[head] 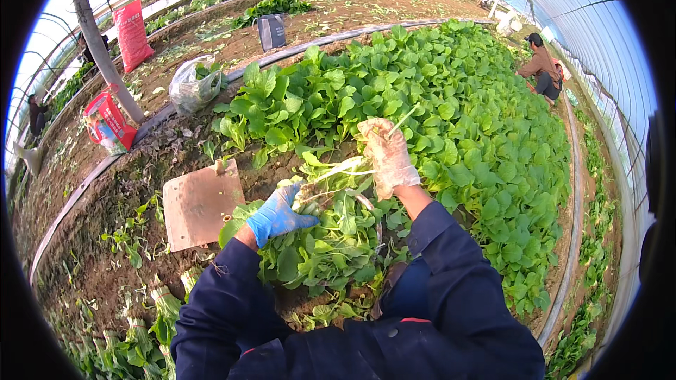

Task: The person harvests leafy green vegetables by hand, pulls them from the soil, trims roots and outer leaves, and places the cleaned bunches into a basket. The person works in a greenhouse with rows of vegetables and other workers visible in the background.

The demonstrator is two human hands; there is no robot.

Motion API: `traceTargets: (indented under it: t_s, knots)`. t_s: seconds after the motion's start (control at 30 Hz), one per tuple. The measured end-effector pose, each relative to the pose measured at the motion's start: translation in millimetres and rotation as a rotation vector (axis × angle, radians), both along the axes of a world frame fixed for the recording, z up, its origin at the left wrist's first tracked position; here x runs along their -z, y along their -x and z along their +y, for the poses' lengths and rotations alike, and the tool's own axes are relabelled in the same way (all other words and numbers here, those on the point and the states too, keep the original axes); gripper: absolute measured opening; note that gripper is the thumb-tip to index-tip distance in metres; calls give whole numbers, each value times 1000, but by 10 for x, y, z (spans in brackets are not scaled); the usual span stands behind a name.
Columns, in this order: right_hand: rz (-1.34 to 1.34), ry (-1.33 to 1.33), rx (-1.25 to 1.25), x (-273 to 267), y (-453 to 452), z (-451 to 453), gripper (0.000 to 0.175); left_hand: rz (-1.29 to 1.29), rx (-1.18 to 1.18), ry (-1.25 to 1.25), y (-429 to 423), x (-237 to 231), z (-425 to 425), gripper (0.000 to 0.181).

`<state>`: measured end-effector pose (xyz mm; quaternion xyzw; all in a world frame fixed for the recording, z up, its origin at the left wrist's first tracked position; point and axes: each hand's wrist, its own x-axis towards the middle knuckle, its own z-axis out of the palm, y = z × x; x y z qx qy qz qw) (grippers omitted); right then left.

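In a blue glove, my left hand grips a bunch of leafy greens by the root end, with soil on the roots. My right hand, in a thin whitish glove, is closed on pale stalks a little farther forward and to the right. One thin stem sticks up past its fingers. Below both hands lies a loose heap of cut greens in front of my knees. A curved rim, partly covered by leaves, shows at the heap's right; I cannot tell what it belongs to.
A flat board lies on the soil at left. Tied bundles of greens stand at lower left. Standing greens fill the right. Beyond are a plastic bag, a red bag, a post and a crouching person.
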<state>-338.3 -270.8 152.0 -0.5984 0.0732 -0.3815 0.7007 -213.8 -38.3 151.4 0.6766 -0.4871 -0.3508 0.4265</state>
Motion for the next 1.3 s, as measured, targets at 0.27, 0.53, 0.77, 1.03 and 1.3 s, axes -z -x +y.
traceTargets:
  t_s: [0.27, 0.53, 0.77, 1.03, 1.3]
  knots:
    - [325, 34, 198, 534, 168, -579, 11, 297, 11, 39, -183, -8, 135, 51]
    - [1646, 1346, -459, 420, 171, 126, 49, 441, 29, 126, -209, -60, 182, 43]
    - [324, -263, -347, -281, 336, 143, 29, 462, 89, 88, -133, 31, 61, 43]
    - [37, -385, -78, 25, 207, 153, 17, 495, 99, 139, -87, 154, -36, 39]
    - [31, -116, 15, 367, 222, -251, 17, 562, -4, 131, -88, 104, -14, 38]
